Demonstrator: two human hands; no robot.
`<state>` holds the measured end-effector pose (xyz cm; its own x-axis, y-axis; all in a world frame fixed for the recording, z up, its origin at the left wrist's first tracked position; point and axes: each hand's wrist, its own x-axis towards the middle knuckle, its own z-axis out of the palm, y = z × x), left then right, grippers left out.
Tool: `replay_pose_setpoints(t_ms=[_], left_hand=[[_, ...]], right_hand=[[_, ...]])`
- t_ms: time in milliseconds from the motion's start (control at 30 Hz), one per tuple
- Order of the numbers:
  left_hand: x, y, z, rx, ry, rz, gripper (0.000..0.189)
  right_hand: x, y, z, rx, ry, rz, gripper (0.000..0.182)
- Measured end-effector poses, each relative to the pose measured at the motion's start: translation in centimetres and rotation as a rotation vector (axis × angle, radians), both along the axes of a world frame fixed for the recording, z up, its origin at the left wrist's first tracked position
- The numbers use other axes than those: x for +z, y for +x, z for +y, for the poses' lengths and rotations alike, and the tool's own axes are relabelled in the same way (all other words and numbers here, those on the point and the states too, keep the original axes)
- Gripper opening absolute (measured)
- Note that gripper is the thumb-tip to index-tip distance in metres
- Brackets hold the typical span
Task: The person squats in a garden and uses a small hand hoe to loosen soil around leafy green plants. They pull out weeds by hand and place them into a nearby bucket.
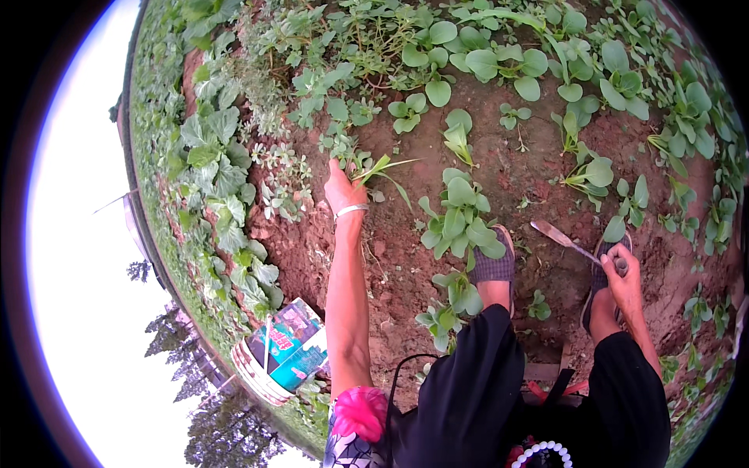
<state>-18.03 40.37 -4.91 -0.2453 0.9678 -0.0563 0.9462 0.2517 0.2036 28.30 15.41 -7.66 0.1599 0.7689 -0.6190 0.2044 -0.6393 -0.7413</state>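
Observation:
My left hand (345,190) reaches forward over the soil, its fingers closed around a small bunch of leafy weeds (358,165) and grass blades. The fingertips are partly hidden by leaves, and I cannot tell whether the bunch is still rooted. Close to my right shoe, my right hand (622,270) grips the handle of a narrow hand trowel (556,234). Its dirty blade points forward and left, over the soil between my feet. A dense clump of leafy green seedlings (459,219) lies against my left shoe (492,260).
Broad-leaved seedlings (483,63) grow ahead, and bushier weeds (327,88) stand front left. A row of larger leafy crops (225,158) runs along the left. A printed plastic bucket (292,345) stands beside my left forearm. My right shoe (598,269) is on reddish bare soil.

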Motion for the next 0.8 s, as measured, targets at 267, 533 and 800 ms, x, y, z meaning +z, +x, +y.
replay_pose_setpoints(t_ms=[267, 533, 800], left_hand=[[-1.3, -1.7, 0.2, 0.068, 0.276, -0.627, 0.019], [0.9, 1.6, 2.9, -0.127, -0.02, 0.058, 0.045], [-1.1, 0.4, 3.9, -0.226, 0.205, -0.186, 0.023]], right_hand=[[0.0, 0.2, -0.1, -0.004, -0.005, -0.016, 0.022], [0.2, 0.5, -0.2, -0.02, -0.016, -0.03, 0.021], [0.1, 0.0, 0.2, -0.007, -0.009, 0.005, 0.022]])
